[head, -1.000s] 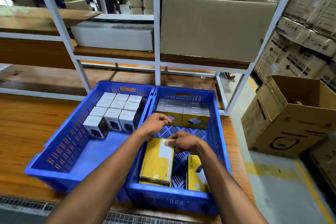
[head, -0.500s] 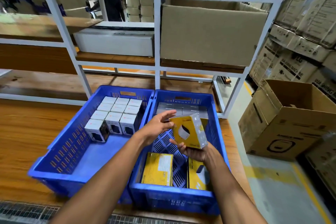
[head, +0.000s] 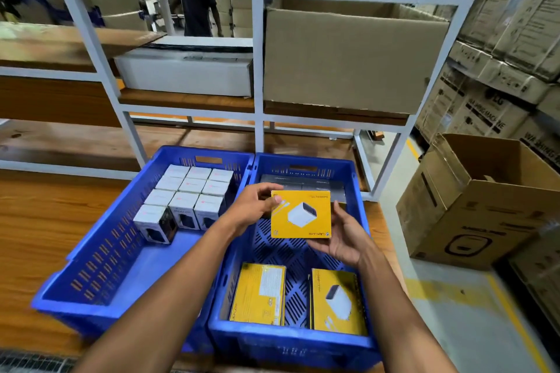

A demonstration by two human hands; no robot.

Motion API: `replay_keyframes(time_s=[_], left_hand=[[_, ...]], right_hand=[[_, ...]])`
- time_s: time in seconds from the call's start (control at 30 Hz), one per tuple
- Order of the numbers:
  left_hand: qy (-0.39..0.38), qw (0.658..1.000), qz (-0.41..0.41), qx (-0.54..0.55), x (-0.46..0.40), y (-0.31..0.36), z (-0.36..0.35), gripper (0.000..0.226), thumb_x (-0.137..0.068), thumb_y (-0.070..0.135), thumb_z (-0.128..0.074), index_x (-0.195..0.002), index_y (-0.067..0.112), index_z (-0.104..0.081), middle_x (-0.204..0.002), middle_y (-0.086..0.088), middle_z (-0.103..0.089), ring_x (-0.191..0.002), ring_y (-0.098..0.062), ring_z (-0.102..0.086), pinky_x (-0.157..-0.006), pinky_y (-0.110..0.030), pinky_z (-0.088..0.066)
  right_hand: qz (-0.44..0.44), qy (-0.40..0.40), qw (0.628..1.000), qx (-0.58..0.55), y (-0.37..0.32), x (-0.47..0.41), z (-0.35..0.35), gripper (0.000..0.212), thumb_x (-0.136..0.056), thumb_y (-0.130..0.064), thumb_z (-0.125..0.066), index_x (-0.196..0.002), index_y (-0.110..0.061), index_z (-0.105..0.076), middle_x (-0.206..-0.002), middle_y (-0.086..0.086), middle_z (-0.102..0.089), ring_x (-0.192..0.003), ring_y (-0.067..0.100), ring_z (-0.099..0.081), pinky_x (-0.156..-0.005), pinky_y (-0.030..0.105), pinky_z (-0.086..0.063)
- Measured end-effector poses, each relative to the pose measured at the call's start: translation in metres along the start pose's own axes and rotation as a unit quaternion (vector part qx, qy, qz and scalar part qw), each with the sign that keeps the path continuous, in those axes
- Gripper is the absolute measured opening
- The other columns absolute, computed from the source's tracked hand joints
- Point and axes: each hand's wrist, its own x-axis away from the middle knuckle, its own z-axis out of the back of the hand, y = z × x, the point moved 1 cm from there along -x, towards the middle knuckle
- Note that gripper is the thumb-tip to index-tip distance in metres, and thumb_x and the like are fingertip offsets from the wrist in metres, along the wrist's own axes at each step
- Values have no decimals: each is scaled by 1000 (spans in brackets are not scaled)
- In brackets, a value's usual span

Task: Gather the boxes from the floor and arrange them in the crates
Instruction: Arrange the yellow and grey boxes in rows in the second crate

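Here both hands — left (head: 254, 209), right (head: 339, 239) — grip one yellow box (head: 300, 214) by its edges.

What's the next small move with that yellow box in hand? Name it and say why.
Probably lower the yellow box, held by the left hand and right hand above the right blue crate, toward the row of boxes at the crate's far wall. The perforated floor just in front of that row is bare, and two yellow boxes already lie at the near end.
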Motion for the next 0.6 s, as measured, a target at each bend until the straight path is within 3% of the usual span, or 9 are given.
replay_keyframes(time_s=[0.1,0.2,0.27,0.3,0.4,0.5,0.6], left_hand=[[19,1000,13,0,-9,-7,3,28,-103,12,-66,-131,17,-68,-123,-11,-73,-113,-28,-72,-91,-35,-63],[37,999,27,-2,-19,-12,3,32,-104,10,-65,-135,13,-65,-128,-14,-70,-110,-26,-73,-90,-39,-63],[25,998,47,13,-25,-12,2,40,-103,6,-65,-142,10,-59,-132,-19,-65,-108,-28,-73,-89,-40,-64],[2,998,64,18,-26,-11,1,44,-102,5,-66,-144,10,-56,-132,-22,-63,-110,-30,-72,-90,-41,-64],[-109,985,136,-21,-28,-13,2,54,-96,6,-75,-144,17,-53,-131,-20,-65,-114,-33,-72,-96,-41,-61],[-211,954,178,-114,-28,-16,-3,64,-89,14,-85,-143,24,-52,-128,-18,-70,-111,-29,-73,-98,-40,-60],[-208,950,161,-169,-33,-18,-11,57,-87,22,-87,-135,25,-56,-130,-19,-69,-102,-23,-67,-89,-39,-55]], right_hand=[[45,21,998,29,-7,-6,2,41,-100,-39,-65,-127,-9,-68,-127,22,-70,-116,39,-66,-95,50,-59],[96,28,994,36,-11,-10,-1,15,-92,-6,-70,-107,-4,-72,-112,21,-70,-93,32,-67,-82,40,-64],[131,41,990,20,-15,-17,1,22,-91,10,-64,-111,2,-66,-113,23,-68,-90,30,-70,-72,33,-65],[151,56,987,15,-17,-22,2,29,-90,14,-63,-117,4,-62,-116,24,-68,-96,32,-70,-76,32,-64],[176,78,981,15,-20,-31,4,48,-88,16,-65,-133,1,-59,-122,18,-72,-105,31,-69,-78,30,-61],[160,73,983,59,-20,-33,5,45,-93,2,-69,-136,-6,-59,-126,14,-72,-89,20,-76,-62,30,-60],[155,62,981,99,-22,-40,6,46,-94,-7,-71,-138,-8,-58,-126,12,-73,-101,24,-75,-73,36,-61]])
